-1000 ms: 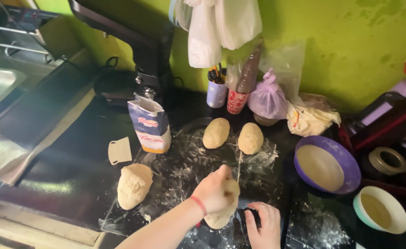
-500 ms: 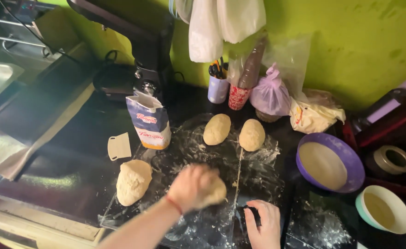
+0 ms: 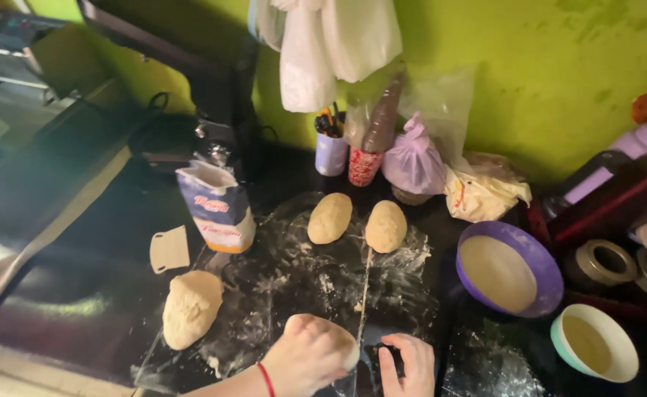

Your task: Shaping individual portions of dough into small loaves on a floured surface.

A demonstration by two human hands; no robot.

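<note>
Left hand (image 3: 310, 359) cups the dough ball (image 3: 342, 345), fingers curled over it; right hand (image 3: 409, 364) lies flat just right, fingers together.

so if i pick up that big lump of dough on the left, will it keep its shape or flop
The big dough lump looks soft and thick, so it would probably sag and stretch. It seems heavy for its size. The floured counter suggests it may come away without sticking much.

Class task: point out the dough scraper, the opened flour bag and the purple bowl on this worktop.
dough scraper (image 3: 169, 249), head view, middle of its flat blade.
flour bag (image 3: 213, 209), head view, front face.
purple bowl (image 3: 546, 259), head view, right rim.
</note>
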